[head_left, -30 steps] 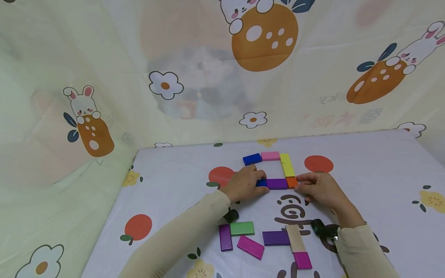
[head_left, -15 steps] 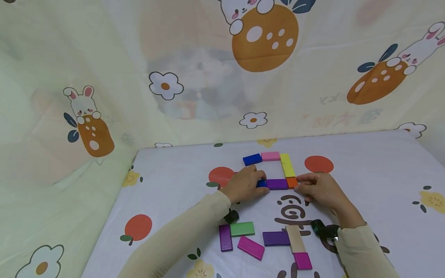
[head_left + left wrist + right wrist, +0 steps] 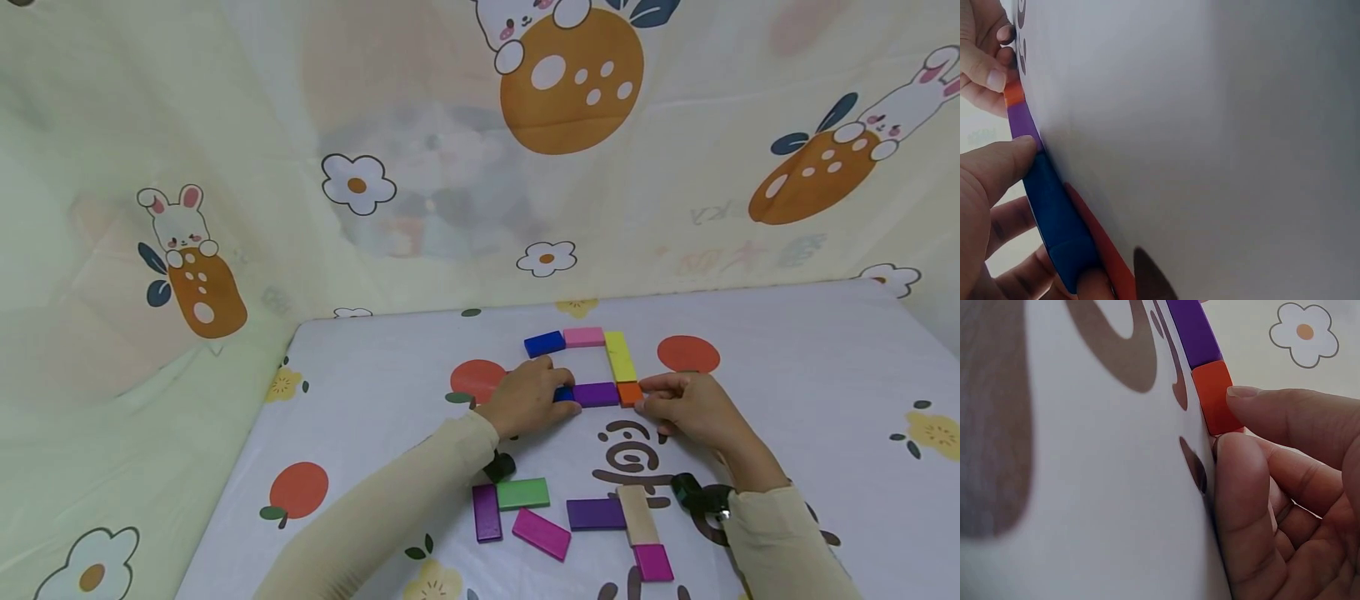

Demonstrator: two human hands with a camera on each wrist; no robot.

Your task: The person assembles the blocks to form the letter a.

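Note:
My left hand (image 3: pixel 528 396) grips a dark blue block (image 3: pixel 1060 219). Its thumb lies where that block meets a purple block (image 3: pixel 596 395), and its other fingers go round the far side and left end. An orange block (image 3: pixel 1213 397) ends the row on the right, against the purple one. My right hand (image 3: pixel 693 408) has its fingertips on the orange block's right end. From there a yellow block (image 3: pixel 619 357) runs away from me to a pink block (image 3: pixel 583 337). Left of the pink one lies another blue block (image 3: pixel 544 344), slightly angled.
Nearer me lie loose blocks: purple (image 3: pixel 487 513), green (image 3: pixel 523 494), magenta (image 3: pixel 542 534). To their right a dark violet block (image 3: pixel 596 514), a beige block (image 3: pixel 637 515) and a second magenta block (image 3: pixel 653 562) touch. A patterned cloth wall (image 3: pixel 435 275) rises behind the table.
The purple and orange blocks have shifted very slightly left and away from me, the orange one turning a little. Both hands stay in nearly the same place.

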